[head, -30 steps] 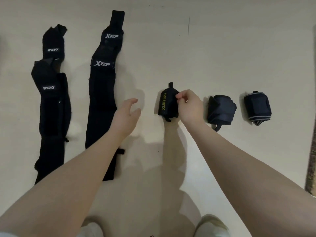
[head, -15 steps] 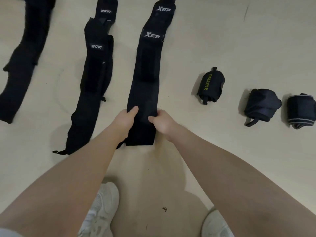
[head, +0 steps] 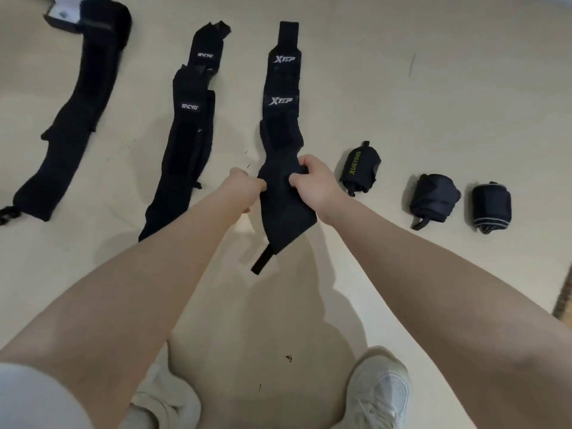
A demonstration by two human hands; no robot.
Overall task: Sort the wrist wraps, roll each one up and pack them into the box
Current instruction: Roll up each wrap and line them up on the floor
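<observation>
Since half a second ago, both hands have lifted the near end of the black Xtep wrap (head: 280, 125) off the floor (head: 433, 88), so it now bunches between them. Left hand (head: 246, 188) pinches its left edge, fingers mostly hidden behind the fabric; right hand (head: 312, 181) grips the right edge, fingers curled over it. A thin loop (head: 261, 263) dangles below the hands. Right of the right hand sit three rolled wraps (head: 360, 168), apart. Left of the left hand lie a flat pair (head: 185, 140) and another strap (head: 74, 113), its far end hard to make out.
</observation>
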